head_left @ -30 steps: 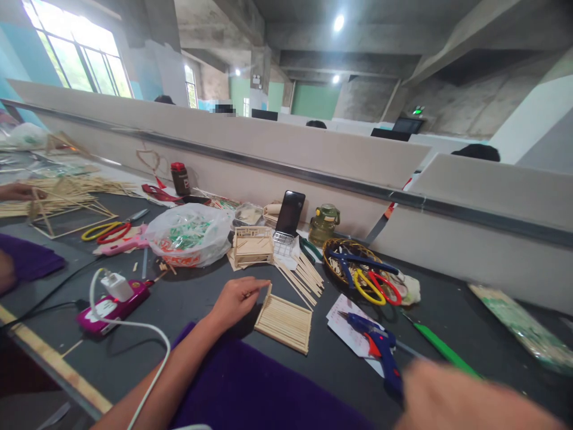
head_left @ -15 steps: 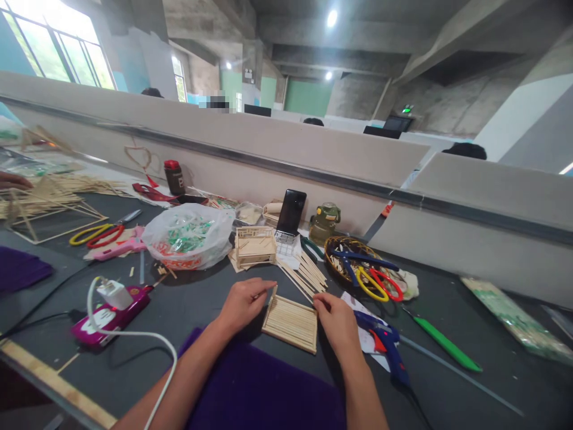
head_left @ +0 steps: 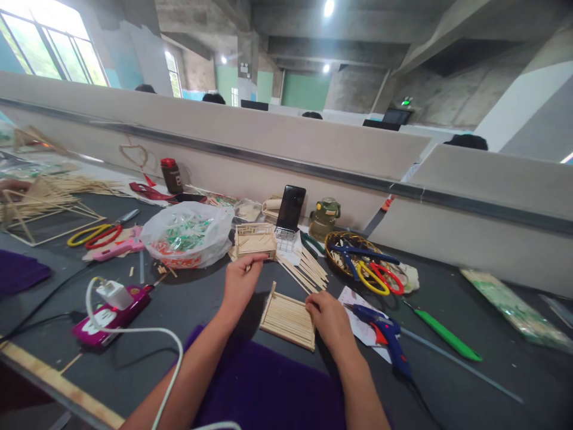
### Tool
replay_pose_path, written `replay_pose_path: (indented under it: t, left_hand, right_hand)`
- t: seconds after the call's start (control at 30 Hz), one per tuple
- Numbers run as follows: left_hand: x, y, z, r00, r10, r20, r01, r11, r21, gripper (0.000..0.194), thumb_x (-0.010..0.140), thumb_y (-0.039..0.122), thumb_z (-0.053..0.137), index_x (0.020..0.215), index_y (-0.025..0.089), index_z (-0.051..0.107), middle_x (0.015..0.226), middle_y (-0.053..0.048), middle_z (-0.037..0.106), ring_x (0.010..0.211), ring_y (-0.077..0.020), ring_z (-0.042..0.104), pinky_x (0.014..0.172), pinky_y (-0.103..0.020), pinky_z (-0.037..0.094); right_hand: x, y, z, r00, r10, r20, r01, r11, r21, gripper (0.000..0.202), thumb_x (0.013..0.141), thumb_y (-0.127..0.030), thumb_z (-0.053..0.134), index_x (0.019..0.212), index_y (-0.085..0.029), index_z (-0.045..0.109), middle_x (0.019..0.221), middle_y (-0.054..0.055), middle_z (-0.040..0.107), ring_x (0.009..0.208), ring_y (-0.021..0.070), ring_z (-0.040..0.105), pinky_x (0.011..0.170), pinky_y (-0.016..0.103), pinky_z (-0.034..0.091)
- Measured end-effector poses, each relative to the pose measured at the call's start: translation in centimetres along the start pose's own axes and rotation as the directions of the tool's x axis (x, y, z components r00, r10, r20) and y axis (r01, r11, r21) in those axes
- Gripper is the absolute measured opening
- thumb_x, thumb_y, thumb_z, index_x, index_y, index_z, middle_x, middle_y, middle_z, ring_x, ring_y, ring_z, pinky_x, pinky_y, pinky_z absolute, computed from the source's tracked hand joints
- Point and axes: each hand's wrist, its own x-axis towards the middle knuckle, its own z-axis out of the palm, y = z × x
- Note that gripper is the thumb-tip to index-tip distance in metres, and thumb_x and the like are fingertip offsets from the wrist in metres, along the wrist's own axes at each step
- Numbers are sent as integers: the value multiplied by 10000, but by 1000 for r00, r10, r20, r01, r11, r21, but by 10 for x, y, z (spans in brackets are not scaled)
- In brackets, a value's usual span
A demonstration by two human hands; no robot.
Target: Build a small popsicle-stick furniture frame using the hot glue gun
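Observation:
A small panel of pale wooden sticks (head_left: 289, 319) lies flat on the dark table before me, its sticks side by side, with a short post standing at its back left corner. My right hand (head_left: 330, 322) is closed at the panel's back right corner, thumb and fingers pinched together there; the fingers hide that corner. My left hand (head_left: 242, 279) is off the panel, index finger stretched forward and the others bent, with nothing visible in it. Its fingertip overlaps the front of a small wooden stick model (head_left: 255, 242); contact I cannot tell.
Loose sticks (head_left: 308, 272) lie behind the panel. A blue glue gun (head_left: 382, 334) and green-handled tool (head_left: 447, 334) are to the right, a basket with scissors (head_left: 333, 263) behind. Left are a plastic bag (head_left: 192, 236), a purple power strip (head_left: 111, 316) and a white cable (head_left: 176, 358).
My left hand has left the panel's back left post and moved forward to the stick model. My right hand stays at the panel's corner, shifted slightly left in view.

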Motion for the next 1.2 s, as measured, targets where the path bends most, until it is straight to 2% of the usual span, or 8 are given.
replay_pose_path:
  t: [0.13, 0.2, 0.23, 0.3, 0.37, 0.5, 0.67, 1.2]
  left_hand:
    - [6, 12, 1, 1000, 7, 27, -7, 1000, -17, 239, 808, 254, 552, 952, 147, 708, 593, 21, 624, 523, -103, 526, 501, -195, 385]
    - [0, 9, -4, 991, 99, 85, -103, 994, 38, 222, 817, 231, 535, 934, 150, 705, 632, 13, 612, 528, -88, 494, 501, -189, 363]
    - [-3, 5, -7, 973, 168, 156, -179, 982, 59, 213, 815, 200, 523, 907, 153, 709, 685, -1, 621, 561, -89, 504, 523, -191, 370]
    - [-7, -2, -16, 896, 278, 347, -331, 938, 103, 256, 799, 126, 488, 908, 170, 715, 702, -5, 594, 603, -94, 516, 554, -194, 375]
    - [-9, -8, -22, 854, 305, 421, -395, 907, 146, 296, 789, 86, 459, 897, 178, 719, 696, -4, 573, 608, -94, 515, 572, -199, 376]
    - [-8, -11, -25, 834, 296, 466, -423, 885, 195, 317, 795, 80, 444, 915, 185, 718, 693, 2, 565, 603, -93, 515, 585, -203, 375]
    - [-8, -12, -22, 813, 264, 519, -435, 868, 240, 321, 794, 87, 457, 942, 195, 720, 718, 3, 575, 590, -91, 513, 574, -204, 369]
    - [-8, -14, -18, 814, 249, 525, -441, 853, 280, 325, 781, 88, 465, 936, 194, 730, 702, -2, 578, 621, -107, 537, 591, -208, 383]
  right_hand:
    - [1, 1, 1, 1000, 1, -2, -1, 1000, 13, 179, 826, -179, 508, 786, -232, 674, 853, 25, 637, 862, 161, 591, 744, 222, 378]
    - [1, 1, 2, 1000, 0, -10, 0, 1000, 15, 182, 829, -185, 504, 782, -233, 673, 852, 24, 641, 863, 162, 595, 742, 225, 380]
    - [1, 1, 2, 1000, 2, -23, -2, 1000, 18, 188, 836, -190, 497, 786, -233, 673, 853, 24, 646, 863, 162, 598, 740, 227, 382]
    - [0, 0, 1, 997, 10, -76, -7, 999, 37, 211, 855, -199, 469, 828, -233, 675, 873, 27, 659, 870, 162, 604, 748, 230, 388]
    - [0, -1, 0, 991, 21, -131, -14, 998, 59, 242, 867, -199, 439, 904, -231, 676, 914, 31, 674, 893, 163, 611, 770, 232, 395]
    - [-1, -2, -3, 983, 75, -169, -64, 995, 70, 287, 844, -182, 431, 973, -240, 681, 974, 28, 701, 922, 181, 628, 781, 249, 406]
    - [-2, -4, -8, 968, 159, -192, -142, 985, 96, 304, 832, -205, 425, 962, -266, 694, 855, 5, 726, 796, 184, 656, 690, 257, 413]
    - [-3, -4, -5, 971, 157, -179, -149, 987, 60, 294, 826, -215, 436, 941, -283, 698, 880, 9, 733, 859, 185, 659, 710, 249, 418]
